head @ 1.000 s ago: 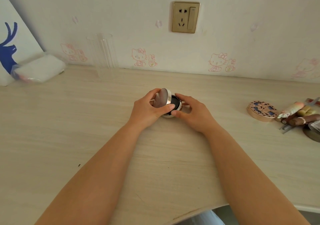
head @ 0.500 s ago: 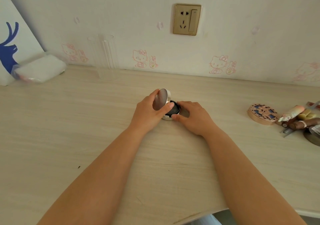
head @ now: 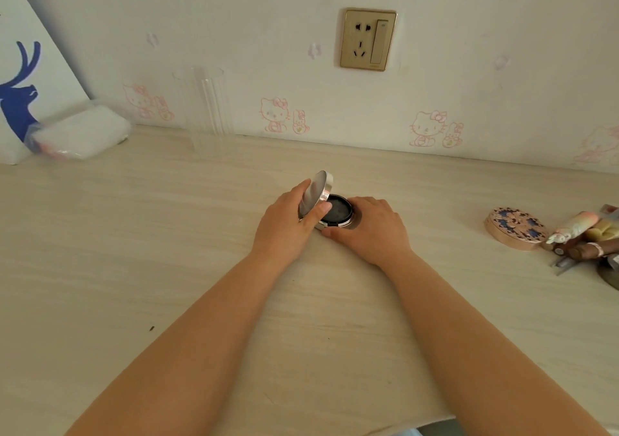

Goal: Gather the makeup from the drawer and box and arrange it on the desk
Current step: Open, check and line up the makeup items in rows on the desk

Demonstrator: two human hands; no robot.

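Observation:
A round silver compact [head: 338, 212] sits on the pale wooden desk [head: 134, 251] near its middle, lid raised and tilted up to the left, dark puff showing inside. My left hand [head: 284, 223] grips the raised lid, thumb across its rim. My right hand [head: 371, 228] curls round the compact's base from the right. At the desk's right edge lies more makeup: a round patterned powder case [head: 514, 228] and a small heap of tubes and sticks [head: 584, 238].
A clear ribbed glass [head: 204, 107] stands at the back by the wall. A wrapped white pack [head: 78, 132] lies back left beside a white bag with a blue deer [head: 20, 97]. A wall socket [head: 367, 39] is above.
The compact has come down to rest on the desk and its lid has swung wider; both hands stay on it. The camera has tilted down slightly.

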